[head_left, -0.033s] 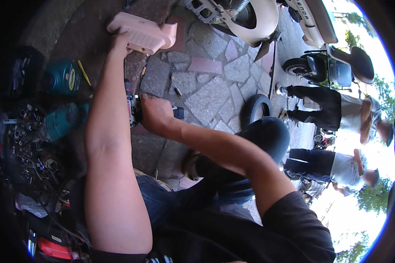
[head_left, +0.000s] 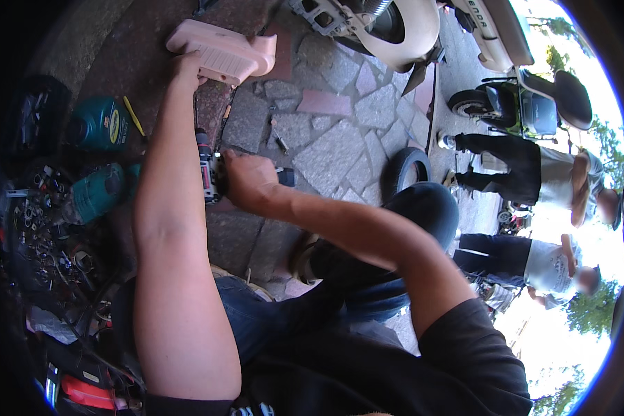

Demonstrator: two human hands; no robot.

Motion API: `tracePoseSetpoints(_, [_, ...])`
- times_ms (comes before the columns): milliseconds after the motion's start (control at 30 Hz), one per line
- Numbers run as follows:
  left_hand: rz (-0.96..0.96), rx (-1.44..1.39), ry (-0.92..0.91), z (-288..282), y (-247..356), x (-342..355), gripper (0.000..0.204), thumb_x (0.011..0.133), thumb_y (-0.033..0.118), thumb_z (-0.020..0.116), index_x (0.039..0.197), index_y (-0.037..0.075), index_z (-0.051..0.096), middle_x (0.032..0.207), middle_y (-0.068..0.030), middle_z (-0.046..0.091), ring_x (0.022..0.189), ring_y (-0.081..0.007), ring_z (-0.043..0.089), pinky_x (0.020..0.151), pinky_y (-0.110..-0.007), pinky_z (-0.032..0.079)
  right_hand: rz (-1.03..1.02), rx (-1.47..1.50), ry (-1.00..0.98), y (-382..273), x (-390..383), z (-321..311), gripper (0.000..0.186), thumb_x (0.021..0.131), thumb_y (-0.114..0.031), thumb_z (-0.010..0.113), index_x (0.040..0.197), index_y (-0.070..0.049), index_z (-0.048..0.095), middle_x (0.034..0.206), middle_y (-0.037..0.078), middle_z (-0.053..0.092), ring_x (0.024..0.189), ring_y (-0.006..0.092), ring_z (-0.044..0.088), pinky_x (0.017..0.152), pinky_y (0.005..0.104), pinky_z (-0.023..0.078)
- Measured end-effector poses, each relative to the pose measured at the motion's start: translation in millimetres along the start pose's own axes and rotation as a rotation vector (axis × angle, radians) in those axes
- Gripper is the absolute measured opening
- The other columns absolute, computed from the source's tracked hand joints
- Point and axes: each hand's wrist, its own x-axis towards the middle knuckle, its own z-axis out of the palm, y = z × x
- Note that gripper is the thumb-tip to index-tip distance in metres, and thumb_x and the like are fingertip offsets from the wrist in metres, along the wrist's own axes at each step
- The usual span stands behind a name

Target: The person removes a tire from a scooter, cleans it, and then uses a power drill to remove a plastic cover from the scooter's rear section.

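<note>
At the top left, my left hand [head_left: 189,68] grips the lower edge of a pale pink moulded plastic part [head_left: 229,50] with a ribbed face. The fingers are partly hidden behind it. My right hand [head_left: 252,179] is closed around the handle of a cordless drill [head_left: 209,173] with a grey, black and red body. Its dark battery end shows on the right of the hand. The drill's nose points up the picture, toward the pink part but apart from it, close by my left forearm.
Teal bottles [head_left: 102,123], a yellow pen-like stick [head_left: 133,115] and a heap of small metal parts [head_left: 45,236] lie to the left. A loose tyre [head_left: 407,168] lies near my knee. A motor scooter [head_left: 412,35] stands ahead; two people stand at the right.
My right forearm and elbow have shifted slightly to the right. Both hands keep their holds, and the pink part has barely moved.
</note>
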Motion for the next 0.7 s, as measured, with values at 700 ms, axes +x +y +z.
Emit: tracePoseSetpoints(700, [1.026,0.384,0.367,182,17,-77,0.028,0.089,0.023,0.066,0.080,-0.003,0.071,0.080,-0.0235,0.072,0.076,-0.0418,0.071,0.071,-0.050,0.053,0.270,-0.202,-0.102,179,-79,-128,0.033,0.076,-0.023,0.076,0.101,-0.004,0.066,0.088,0.021,0.072,0.088,0.0383,0.072,0.078,0.0464,0.056])
